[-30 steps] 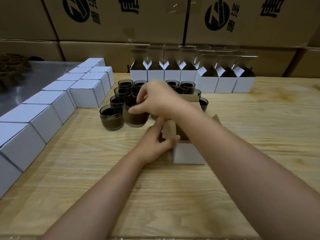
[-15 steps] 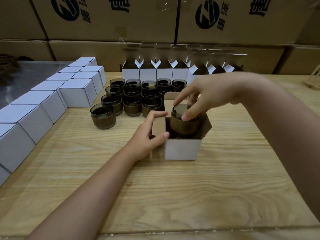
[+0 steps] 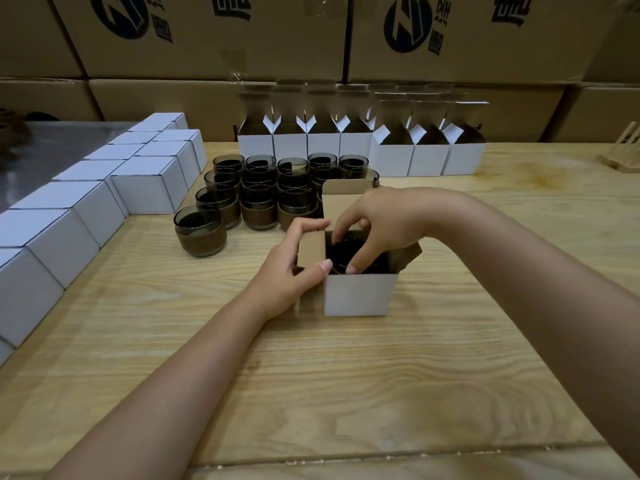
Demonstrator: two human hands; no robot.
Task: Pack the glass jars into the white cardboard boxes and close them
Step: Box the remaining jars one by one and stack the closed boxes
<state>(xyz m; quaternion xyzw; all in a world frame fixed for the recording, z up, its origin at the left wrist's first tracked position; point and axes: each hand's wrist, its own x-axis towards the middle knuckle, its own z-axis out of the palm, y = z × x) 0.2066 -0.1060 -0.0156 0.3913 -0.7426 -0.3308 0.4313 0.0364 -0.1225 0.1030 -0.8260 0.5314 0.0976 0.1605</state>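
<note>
Far left of frame: closed white boxes stand in a double row that runs from the lower-left edge up toward a grey metal surface at upper left. Left of centre: a cluster of dark glass jars with brown bands, packed rim to rim on the wooden table; one single jar stands just apart at the cluster's near-left corner. Centre: the left hand grips the left flap of an open box, fingers curled over the flap's top edge and thumb pressed on its near side. The open box sits upright on the table with its back lid flap raised. Inside it sits a jar, rim below the box's top edge. The right hand reaches down into the opening, thumb and fingers bent around the jar's rim and pinching it. Behind, centre to right: a row of empty boxes with lids up, side by side. Upper frame: stacked brown cartons with dark printed logos. Far right edge: a wooden rack, only partly in view.
</note>
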